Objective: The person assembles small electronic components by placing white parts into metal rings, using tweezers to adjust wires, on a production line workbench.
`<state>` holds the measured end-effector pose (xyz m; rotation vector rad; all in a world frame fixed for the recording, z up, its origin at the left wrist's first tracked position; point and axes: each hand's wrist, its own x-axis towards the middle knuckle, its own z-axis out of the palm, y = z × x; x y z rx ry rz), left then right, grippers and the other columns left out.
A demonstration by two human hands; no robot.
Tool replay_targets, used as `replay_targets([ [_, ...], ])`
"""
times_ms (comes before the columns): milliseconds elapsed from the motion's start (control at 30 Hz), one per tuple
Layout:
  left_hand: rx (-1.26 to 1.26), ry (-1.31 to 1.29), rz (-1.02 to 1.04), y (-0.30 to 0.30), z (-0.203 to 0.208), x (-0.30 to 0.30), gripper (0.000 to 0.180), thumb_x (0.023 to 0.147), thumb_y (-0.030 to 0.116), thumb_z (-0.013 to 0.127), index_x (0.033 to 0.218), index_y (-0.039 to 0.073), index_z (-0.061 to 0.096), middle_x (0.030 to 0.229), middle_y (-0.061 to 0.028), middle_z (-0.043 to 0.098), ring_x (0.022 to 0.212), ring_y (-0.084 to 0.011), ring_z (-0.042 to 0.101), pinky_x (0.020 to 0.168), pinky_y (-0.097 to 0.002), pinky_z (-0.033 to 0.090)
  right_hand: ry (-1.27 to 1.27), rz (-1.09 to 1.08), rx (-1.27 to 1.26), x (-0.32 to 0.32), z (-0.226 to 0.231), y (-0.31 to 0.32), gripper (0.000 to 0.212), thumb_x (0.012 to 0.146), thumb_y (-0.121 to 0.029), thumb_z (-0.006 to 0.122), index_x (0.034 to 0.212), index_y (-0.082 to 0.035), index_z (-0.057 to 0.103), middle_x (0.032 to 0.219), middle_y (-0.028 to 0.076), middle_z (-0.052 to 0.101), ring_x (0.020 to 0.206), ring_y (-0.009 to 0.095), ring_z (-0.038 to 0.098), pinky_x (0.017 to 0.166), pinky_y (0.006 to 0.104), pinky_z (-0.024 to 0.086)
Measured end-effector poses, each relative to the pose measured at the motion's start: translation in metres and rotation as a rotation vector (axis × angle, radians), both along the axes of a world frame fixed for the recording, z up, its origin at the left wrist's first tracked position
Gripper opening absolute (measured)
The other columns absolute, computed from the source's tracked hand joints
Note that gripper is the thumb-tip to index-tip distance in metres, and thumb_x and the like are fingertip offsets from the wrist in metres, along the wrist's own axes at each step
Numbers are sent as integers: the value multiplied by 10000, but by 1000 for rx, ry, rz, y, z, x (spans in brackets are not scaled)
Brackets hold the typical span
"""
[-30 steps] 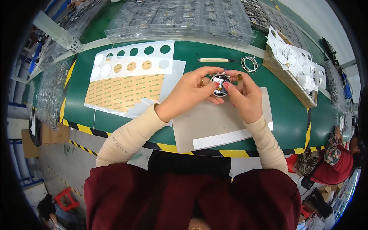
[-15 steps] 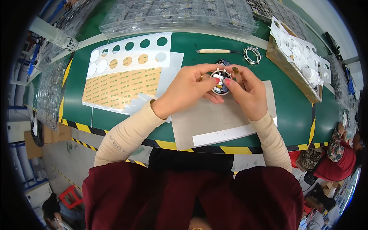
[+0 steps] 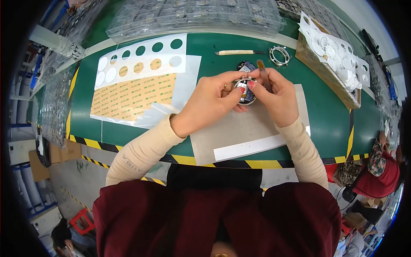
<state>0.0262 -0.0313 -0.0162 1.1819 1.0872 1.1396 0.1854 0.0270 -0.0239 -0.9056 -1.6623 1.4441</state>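
Note:
A round silver watch case (image 3: 247,102) with a circuit board and a small white part inside it is held between both hands. My left hand (image 3: 209,103) is closed round its left side, the thumb pressing on the white part. My right hand (image 3: 279,97) pinches the upper right of the case with thumb and forefinger. A thin, flat, brownish metal tool (image 3: 262,72) also sticks up from between the right fingers. Just beyond the fingertips lies another dark round circuit board (image 3: 245,66). Fingers hide part of the case.
A grey mat (image 3: 205,143) with a white strip (image 3: 250,146) lies below my hands. Left are sticker sheets (image 3: 132,96) with round cut-outs. Beyond lie a craft knife (image 3: 235,52) and silver rings (image 3: 279,56). A cardboard box (image 3: 327,70) of scrap stands right, clear trays (image 3: 192,19) behind.
The flat tool in my right hand has swung more upright and shows more of its length. The right hand has turned slightly; both hands keep hold of the watch case.

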Motion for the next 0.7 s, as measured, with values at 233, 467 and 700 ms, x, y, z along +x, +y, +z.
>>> replay_targets([
  [233,-3,-149,24,4,1,2,350,846,32,460,1195,7,476,655,-44,561,596,-125,609,564,-229,508,1,-17,47,-2,5,-3,194,822,-35,567,1007,21,543,738,-13,547,619,19,457,560,154,368],
  [467,-78,-135,-107,1,10,-4,445,852,-9,431,1289,42,362,821,-71,599,693,-153,617,634,-260,530,13,122,-205,13,21,8,210,862,-164,537,963,11,596,670,-19,533,474,27,374,421,173,259],
  [700,-46,-72,-180,-2,12,-3,474,836,-20,441,1296,35,342,737,-49,574,661,-128,604,627,-257,525,-68,199,-267,17,22,13,169,834,-167,578,890,-10,600,654,-35,512,499,14,371,434,168,233],
])
